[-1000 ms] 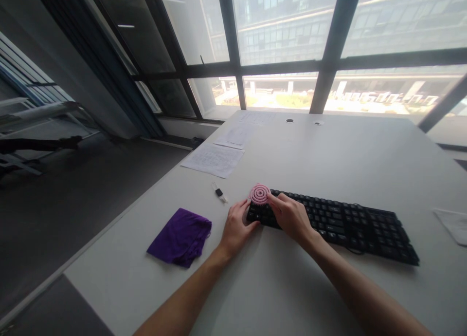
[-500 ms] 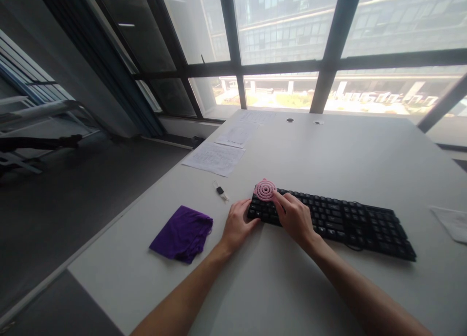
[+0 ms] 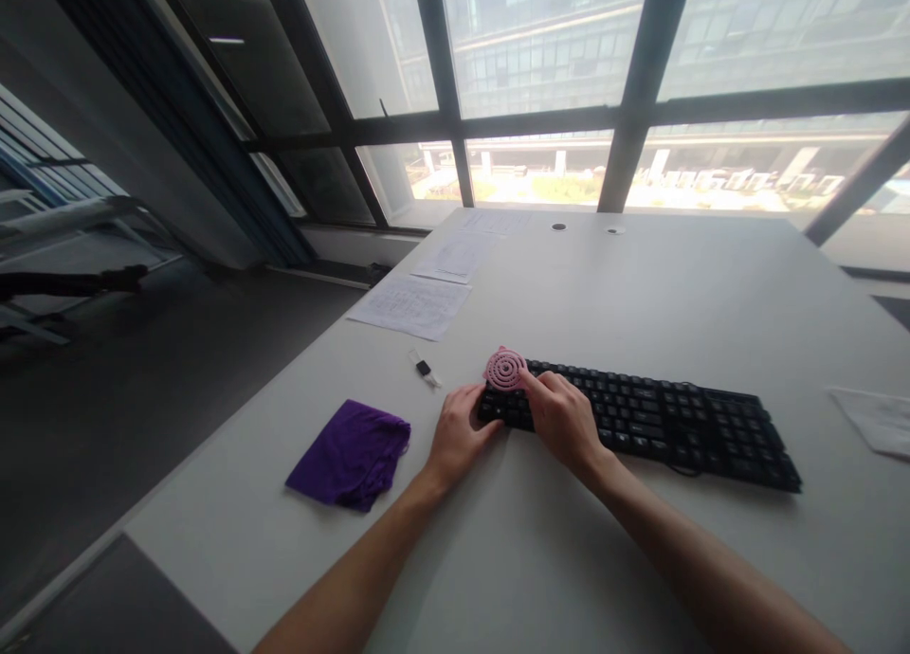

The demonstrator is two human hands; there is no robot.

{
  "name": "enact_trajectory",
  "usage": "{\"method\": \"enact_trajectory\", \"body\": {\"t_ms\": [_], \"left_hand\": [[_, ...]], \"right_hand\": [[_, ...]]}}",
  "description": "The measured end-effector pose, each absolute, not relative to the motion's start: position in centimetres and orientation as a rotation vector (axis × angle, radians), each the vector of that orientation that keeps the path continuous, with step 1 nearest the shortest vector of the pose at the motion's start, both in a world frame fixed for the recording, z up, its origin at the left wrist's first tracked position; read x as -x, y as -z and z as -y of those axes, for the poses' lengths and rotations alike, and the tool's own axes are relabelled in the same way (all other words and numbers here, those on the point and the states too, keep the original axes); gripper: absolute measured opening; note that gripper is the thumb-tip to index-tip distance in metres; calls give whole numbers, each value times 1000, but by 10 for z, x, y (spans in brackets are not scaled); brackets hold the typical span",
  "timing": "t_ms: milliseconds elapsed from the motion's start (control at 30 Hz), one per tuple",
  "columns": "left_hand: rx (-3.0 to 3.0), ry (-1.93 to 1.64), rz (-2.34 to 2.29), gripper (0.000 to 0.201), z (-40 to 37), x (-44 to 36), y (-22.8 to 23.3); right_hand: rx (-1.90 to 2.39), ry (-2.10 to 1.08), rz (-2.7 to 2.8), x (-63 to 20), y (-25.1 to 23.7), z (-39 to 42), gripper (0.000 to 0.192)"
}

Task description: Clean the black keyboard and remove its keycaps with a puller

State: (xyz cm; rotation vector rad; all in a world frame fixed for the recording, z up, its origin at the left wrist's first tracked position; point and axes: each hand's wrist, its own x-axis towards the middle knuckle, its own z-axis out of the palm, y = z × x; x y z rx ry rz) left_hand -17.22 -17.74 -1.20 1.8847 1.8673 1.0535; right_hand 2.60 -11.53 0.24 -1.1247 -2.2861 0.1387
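A black keyboard lies across the white table. My right hand rests on the keyboard's left end and grips a round pink brush with ring-shaped ridges, pressed against the keys at the far-left corner. My left hand lies on the table and touches the keyboard's left edge, fingers curled against it. A crumpled purple cloth sits on the table to the left of my left hand.
A small black-and-white clip-like item lies just beyond my left hand. Printed sheets and more paper lie toward the window. A white paper is at the right edge. The table's left edge drops to dark floor.
The pink brush shifted slightly over the keyboard's left corner, first right and back, then left again. My left hand stayed against the keyboard's edge. The view tilted a little.
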Motion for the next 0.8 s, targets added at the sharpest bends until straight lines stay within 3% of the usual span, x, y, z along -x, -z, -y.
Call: {"method": "enact_trajectory", "body": {"t_ms": [800], "left_hand": [[-1875, -1047, -1880, 53, 178, 170, 9]], "right_hand": [[1077, -197, 2267, -25, -6, 117, 33]]}}
